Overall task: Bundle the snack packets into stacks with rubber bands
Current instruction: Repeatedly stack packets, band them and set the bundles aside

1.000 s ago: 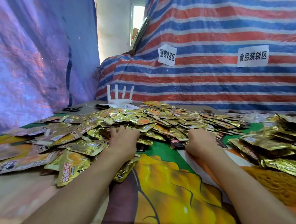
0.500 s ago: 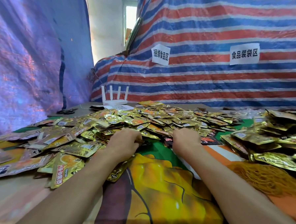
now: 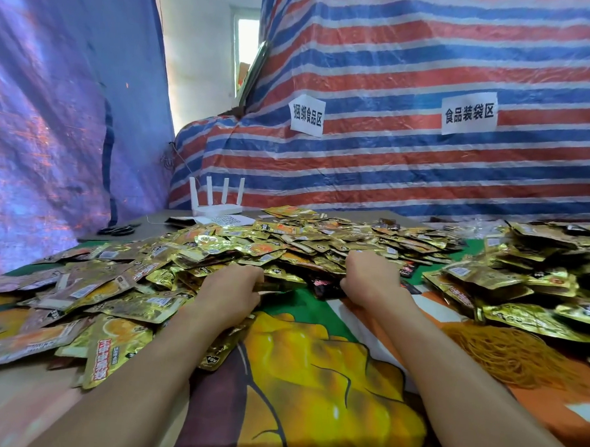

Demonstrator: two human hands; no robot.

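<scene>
Surface (image 3: 313, 378) heaped with snack packets (image 3: 286, 236), rubber bands (image 3: 512, 354) right, striped tarp (image 3: 391, 177) behind; left hand (image 3: 230, 295), right hand (image 3: 369, 278) fingers curled in, grip unclear.

Two hands (image 3: 230, 293), one router (image 3: 216, 198), two signs (image 3: 307, 114), perhaps hundreds of packets (image 3: 286, 236).

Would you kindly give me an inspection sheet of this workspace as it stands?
Surface: printed cloth, bare in front of the person.
Job's things: snack packets heaped loose across it; rubber bands piled at right.
Clutter: router and scissors at the far left.
Hands: left hand and right hand dig into the heap, fingers hidden.
Cables: thin cord behind the router.
Surroundings: striped tarp with paper labels.
</scene>
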